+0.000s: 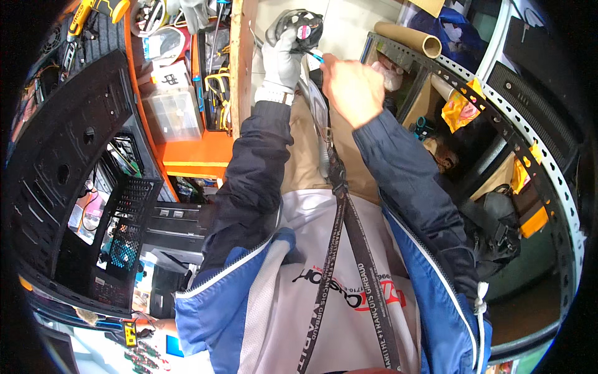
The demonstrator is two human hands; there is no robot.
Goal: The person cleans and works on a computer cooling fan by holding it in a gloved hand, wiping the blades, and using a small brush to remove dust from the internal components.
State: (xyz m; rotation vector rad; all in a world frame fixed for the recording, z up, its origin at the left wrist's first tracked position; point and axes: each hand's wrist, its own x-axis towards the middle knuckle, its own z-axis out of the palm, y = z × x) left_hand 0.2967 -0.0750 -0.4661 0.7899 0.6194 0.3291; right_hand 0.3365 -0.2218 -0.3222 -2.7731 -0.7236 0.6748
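Observation:
In a grey-white work glove, my left hand point(281, 62) is closed round the side of a black round fan point(305, 42), which has a small round label at its hub. The fan is held up at the top middle, above a pale tiled floor. My bare right hand point(352, 87) is just right of it, fingers curled in a pinch round a slim blue-and-black tool point(317, 58). The tool's dark end points at the fan's lower edge; whether it touches cannot be made out. Its kind is hidden by my fingers.
A wooden post point(242, 68) stands close to my left arm, beside an orange shelf point(187, 157) with a clear plastic box point(171, 114). Black casing point(68, 156) fills the far left. At right are a perforated metal rack point(498, 118) and a cardboard tube point(405, 38).

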